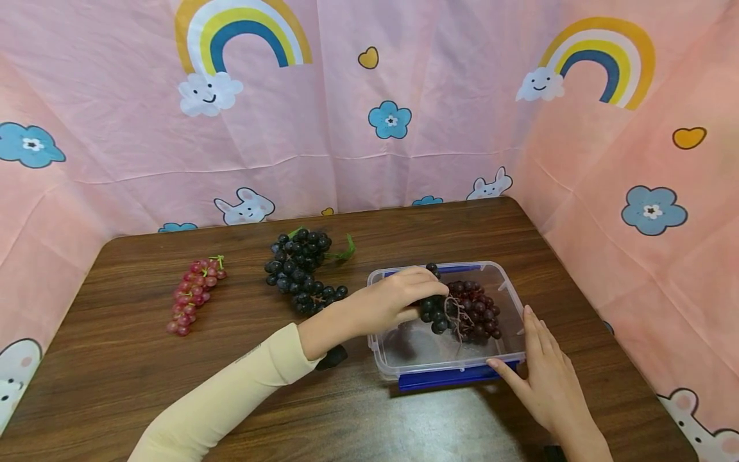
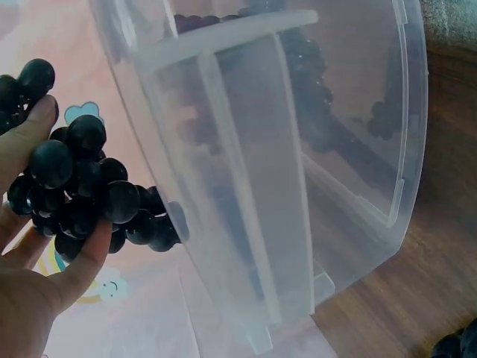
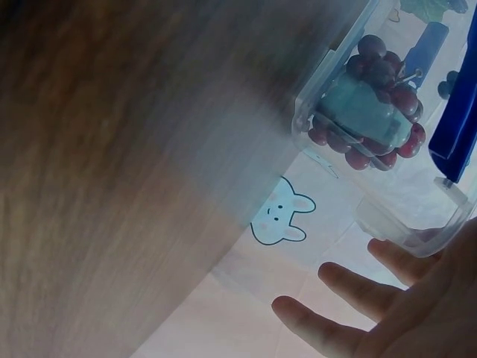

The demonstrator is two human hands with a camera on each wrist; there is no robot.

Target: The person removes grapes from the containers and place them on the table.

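My left hand (image 1: 424,300) reaches over the left rim of a clear plastic container (image 1: 385,363) and grips a black grape bunch (image 1: 434,316) just inside it. In the left wrist view the same black grape bunch (image 2: 82,195) sits between thumb and fingers beside the container (image 2: 313,164). A dark red grape bunch (image 1: 478,311) lies in the container, also visible as red grapes (image 3: 373,112) through the container's wall. My right hand (image 1: 528,359) rests with straight fingers (image 3: 335,313) against the container's front right corner, thumb near the blue clip (image 1: 444,378).
A second black grape bunch (image 1: 300,269) with a green leaf lies on the brown wooden table (image 1: 144,372) left of the container. A small pink-red grape bunch (image 1: 193,295) lies further left. Pink cartoon-print cloth walls the table on three sides.
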